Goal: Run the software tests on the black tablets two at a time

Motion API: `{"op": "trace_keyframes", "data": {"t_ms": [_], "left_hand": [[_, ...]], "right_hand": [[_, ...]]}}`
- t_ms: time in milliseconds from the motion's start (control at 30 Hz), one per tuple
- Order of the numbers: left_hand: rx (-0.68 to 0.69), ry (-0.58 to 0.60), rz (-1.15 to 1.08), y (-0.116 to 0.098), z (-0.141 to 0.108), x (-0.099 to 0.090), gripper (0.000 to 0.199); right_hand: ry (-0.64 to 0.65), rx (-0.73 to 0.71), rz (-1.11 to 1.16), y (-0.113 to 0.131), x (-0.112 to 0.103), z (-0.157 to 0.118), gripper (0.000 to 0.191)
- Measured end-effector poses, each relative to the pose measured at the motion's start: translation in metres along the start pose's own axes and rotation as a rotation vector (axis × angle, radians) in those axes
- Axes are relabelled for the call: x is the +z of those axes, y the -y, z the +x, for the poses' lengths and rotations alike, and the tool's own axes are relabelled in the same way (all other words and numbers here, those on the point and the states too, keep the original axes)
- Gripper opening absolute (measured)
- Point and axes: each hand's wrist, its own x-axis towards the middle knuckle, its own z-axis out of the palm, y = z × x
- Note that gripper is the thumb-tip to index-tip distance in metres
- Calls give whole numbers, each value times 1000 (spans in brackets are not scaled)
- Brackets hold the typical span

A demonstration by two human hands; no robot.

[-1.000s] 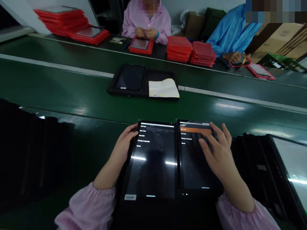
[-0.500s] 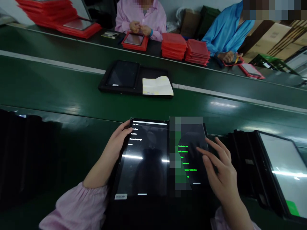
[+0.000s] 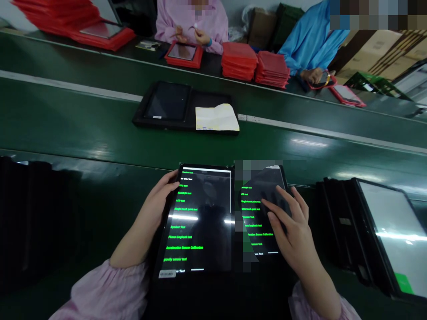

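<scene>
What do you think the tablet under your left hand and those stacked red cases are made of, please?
The tablet looks glass-fronted: its glossy face throws sharp streaks of reflected light. The stacked red cases look like moulded plastic or rubber with a smooth, low-sheen finish; from here I cannot tell which.

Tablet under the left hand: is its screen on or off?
On: the tablet shows a lit list of green test lines, and the left hand grips its left edge.

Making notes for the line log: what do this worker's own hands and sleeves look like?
The left hand and right hand are bare, with no gloves. The left sleeve and right sleeve are loose and pale pink, gathered into soft, puffy cuffs. No cables or markings show.
</scene>
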Motion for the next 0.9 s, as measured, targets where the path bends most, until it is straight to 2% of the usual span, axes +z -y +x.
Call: {"op": "trace_keyframes", "data": {"t_ms": [300, 433, 567, 800, 900], "left_hand": [[27, 86, -48, 2, 1, -5, 54], [34, 115, -38, 2, 3, -5, 56], [5, 77, 3, -2, 0, -2, 59], [10, 135, 9, 1, 2, -1, 65], [81, 115, -31, 0, -1, -6, 62]], "right_hand": [[3, 27, -74, -7, 16, 16, 38], [-53, 31, -34, -6, 9, 19, 37], [-128, 68, -36, -8, -2, 13, 35], [-132, 92, -25, -13, -7, -1, 34], [-140, 88, -27, -10, -18, 1, 33]]}}
